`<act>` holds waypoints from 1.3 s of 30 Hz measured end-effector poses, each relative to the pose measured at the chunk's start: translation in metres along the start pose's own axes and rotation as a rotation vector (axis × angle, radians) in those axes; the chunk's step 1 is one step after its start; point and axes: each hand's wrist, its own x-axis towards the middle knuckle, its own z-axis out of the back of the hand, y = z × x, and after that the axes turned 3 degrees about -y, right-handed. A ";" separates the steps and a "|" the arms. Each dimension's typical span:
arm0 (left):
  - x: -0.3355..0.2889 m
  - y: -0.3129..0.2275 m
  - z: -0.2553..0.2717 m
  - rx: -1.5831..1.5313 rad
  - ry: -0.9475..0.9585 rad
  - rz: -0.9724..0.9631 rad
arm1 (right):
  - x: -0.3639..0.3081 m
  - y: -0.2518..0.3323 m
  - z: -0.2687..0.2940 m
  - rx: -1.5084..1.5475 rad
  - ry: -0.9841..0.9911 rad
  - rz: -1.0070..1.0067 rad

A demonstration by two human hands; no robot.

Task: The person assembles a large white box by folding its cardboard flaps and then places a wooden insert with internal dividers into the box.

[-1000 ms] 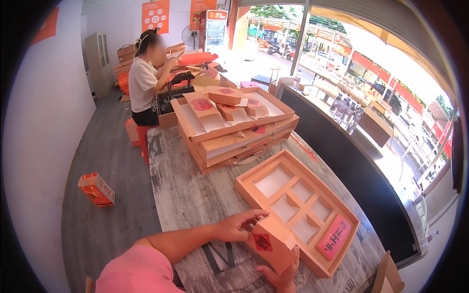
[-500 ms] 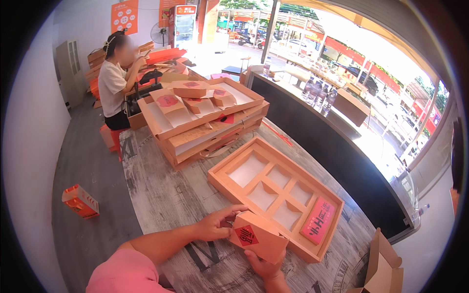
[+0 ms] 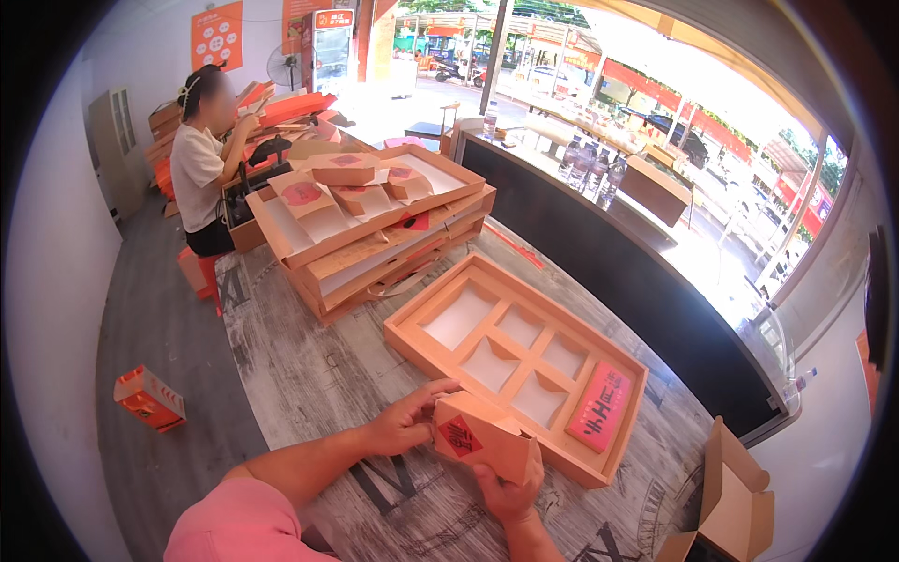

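I work from a single view, the head one. Over the last second the picture has swung, so everything on the grey wood-look table [image 3: 328, 384] sits further left in it; I put that down to the head turning. The real change is in the right hand [image 3: 513, 489]: its thumb, low and clear of the near face a second ago, now lies flat against it.

That hand holds the small tan cardboard box with a red diamond label [image 3: 494, 451], thumb in front; its fingers go behind the right end, where I cannot see them. The left hand [image 3: 410, 423] has its fingers bent at the box's left end, forefinger along the upper edge; whether they pinch or only touch, I cannot tell. I read this as the right hand steadying the box while the left deals with its end.

The box is held above the table's near part, in front of the shallow tan cardboard tray with compartments [image 3: 417, 342] by the right edge. The tray's contents look unchanged: one flat red pack with black lettering [image 3: 599, 409] in the right-hand compartment, the other five bare. So the box is not yet placed in any of them.
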 end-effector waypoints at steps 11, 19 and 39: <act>0.001 0.006 0.004 0.002 -0.016 -0.027 | -0.003 -0.007 -0.005 0.190 -0.117 -0.061; 0.000 0.009 0.001 0.005 -0.048 -0.016 | -0.008 -0.015 -0.006 0.184 -0.074 -0.074; 0.000 -0.001 -0.001 -0.235 -0.143 0.066 | -0.027 -0.030 -0.014 0.353 -0.242 -0.295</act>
